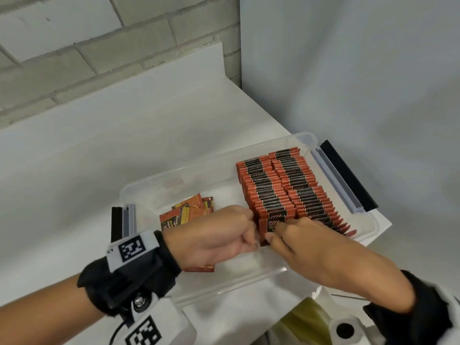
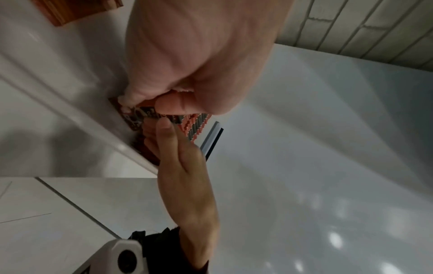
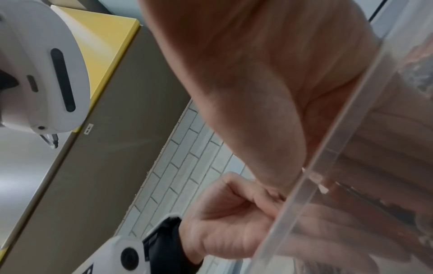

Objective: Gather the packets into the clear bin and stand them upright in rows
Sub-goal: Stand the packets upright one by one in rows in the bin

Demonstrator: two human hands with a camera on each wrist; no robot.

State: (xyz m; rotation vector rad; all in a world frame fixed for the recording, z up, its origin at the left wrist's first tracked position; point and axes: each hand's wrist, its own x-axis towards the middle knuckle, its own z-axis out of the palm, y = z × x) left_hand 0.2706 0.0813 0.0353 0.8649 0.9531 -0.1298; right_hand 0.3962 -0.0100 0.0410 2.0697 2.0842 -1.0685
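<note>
A clear bin (image 1: 159,178) stands on the white table. Two rows of red-and-black packets (image 1: 278,185) stand upright in its right half. Several loose packets (image 1: 189,211) lie flat in its left half, and one more (image 1: 201,268) shows under my left wrist. My left hand (image 1: 251,232) is curled and pinches the front packet (image 1: 267,226) of the left row; the left wrist view shows its thumb and fingers on that packet (image 2: 143,114). My right hand (image 1: 276,232) lays straight fingers on the same packet and on the tops of the right row. The bin wall (image 3: 346,148) blurs the fingers in the right wrist view.
Black latch handles sit at the bin's right end (image 1: 348,175) and left end (image 1: 115,224). A grey brick wall (image 1: 74,46) runs behind the table, and a plain white wall (image 1: 348,70) stands close on the right. A yellowish object (image 1: 307,317) lies below the table's near edge.
</note>
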